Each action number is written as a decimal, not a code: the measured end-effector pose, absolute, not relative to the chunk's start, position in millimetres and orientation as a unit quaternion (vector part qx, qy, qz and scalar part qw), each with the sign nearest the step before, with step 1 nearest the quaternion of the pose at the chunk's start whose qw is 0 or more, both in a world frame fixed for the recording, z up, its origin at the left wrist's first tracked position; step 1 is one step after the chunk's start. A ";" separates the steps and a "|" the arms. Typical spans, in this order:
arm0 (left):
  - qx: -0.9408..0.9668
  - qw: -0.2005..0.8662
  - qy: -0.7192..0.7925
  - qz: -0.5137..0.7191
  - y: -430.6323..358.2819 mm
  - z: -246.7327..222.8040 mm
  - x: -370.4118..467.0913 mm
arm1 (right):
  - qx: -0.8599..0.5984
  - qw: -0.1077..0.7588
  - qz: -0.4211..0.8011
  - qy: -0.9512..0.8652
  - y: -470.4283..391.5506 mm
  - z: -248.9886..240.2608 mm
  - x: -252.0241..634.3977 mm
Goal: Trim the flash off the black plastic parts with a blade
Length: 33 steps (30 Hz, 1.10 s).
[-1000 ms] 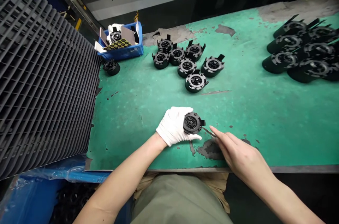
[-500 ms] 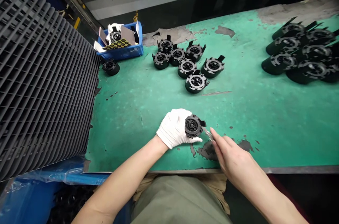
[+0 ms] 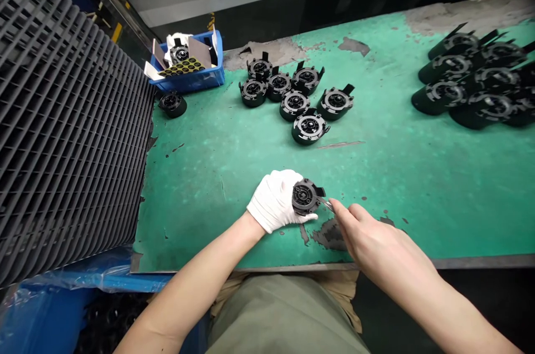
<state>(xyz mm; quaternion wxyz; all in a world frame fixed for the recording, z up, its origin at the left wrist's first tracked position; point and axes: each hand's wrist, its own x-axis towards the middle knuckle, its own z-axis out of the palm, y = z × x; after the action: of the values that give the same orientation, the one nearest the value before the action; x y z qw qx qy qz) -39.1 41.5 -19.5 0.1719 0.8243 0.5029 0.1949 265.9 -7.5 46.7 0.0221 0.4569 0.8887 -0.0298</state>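
Observation:
My left hand [image 3: 278,202], in a white glove, grips a round black plastic part [image 3: 304,198] with its ribbed face up and a tab at its right. Bare, my right hand [image 3: 363,228] pinches a thin metal tool [image 3: 325,204], whose tip meets the part's right edge beside the tab. Beyond the hands stands a loose group of similar black parts, the nearest [image 3: 310,127] with its ringed face up.
A blue bin [image 3: 190,82] with cardboard pieces and a black part sits back left, a lone part [image 3: 173,104] before it. Taller black parts [image 3: 445,96] crowd the right. Stacked grey grids [image 3: 75,120] rise at left. The green table [image 3: 200,175] has worn patches.
My right hand has moved slightly up and left, bringing the tool's tip further in over the part's edge. My left hand still holds the part in nearly the same place.

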 end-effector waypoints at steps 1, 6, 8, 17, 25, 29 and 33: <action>0.827 0.172 0.500 0.192 42.0 -20.0 -39.2 | 0.453 0.029 -0.034 0.890 -4.7 48.2 267.3; 0.830 0.154 0.502 0.188 41.3 -21.2 -38.8 | 0.454 0.047 -0.051 0.888 2.4 49.2 271.7; 0.826 0.147 0.509 0.192 39.6 -20.9 -38.2 | 0.464 0.044 -0.056 0.883 -0.4 46.3 269.5; 0.831 0.152 0.500 0.192 40.0 -21.3 -38.7 | 0.494 0.057 -0.067 0.865 -8.3 43.8 256.2; 0.831 0.162 0.498 0.189 41.8 -20.0 -38.3 | 0.457 0.076 -0.123 0.877 19.6 59.3 270.3; 0.826 0.164 0.504 0.191 41.2 -19.4 -38.0 | 0.429 0.048 -0.180 0.884 40.0 62.9 278.6; 0.822 0.173 0.505 0.201 41.0 -19.2 -38.0 | 0.404 -0.015 -0.234 0.884 48.2 66.1 287.8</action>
<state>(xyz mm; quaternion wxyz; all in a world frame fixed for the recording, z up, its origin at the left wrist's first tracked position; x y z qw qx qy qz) -38.0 41.0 -19.2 0.1733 0.8216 0.5046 0.2008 287.8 48.2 66.1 -0.0153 0.4041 0.8841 -0.2340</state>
